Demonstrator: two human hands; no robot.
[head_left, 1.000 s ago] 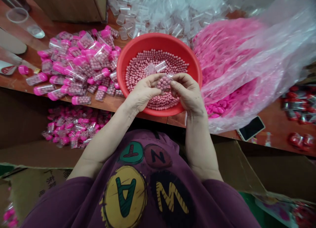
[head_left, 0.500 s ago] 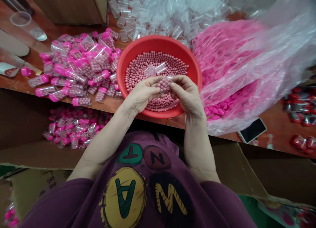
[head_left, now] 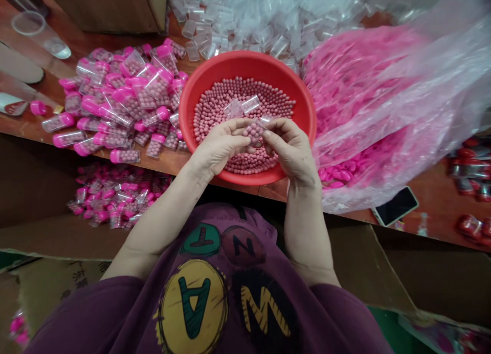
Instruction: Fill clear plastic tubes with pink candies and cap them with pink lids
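Over a red basin [head_left: 303,103] of pink beads [head_left: 215,101], my left hand [head_left: 222,147] pinches a small clear tube filled with beads [head_left: 254,131]. The fingers of my right hand [head_left: 289,144] are closed at the right end of the same tube; whether they hold a second small piece is too small to tell. Empty clear tubes [head_left: 250,105] lie on the beads just beyond my fingers. Both wrists cross the basin's near rim.
Left of the basin are piled pink-capped tubes of beads [head_left: 126,95], with more in a box below [head_left: 115,195]. Empty tubes [head_left: 245,21] lie behind. At right are a plastic bag of pink caps [head_left: 364,88] and a phone [head_left: 395,206].
The view has shifted slightly. Both hands stay over the basin in nearly the same pose, with the bead-filled tube still between them.
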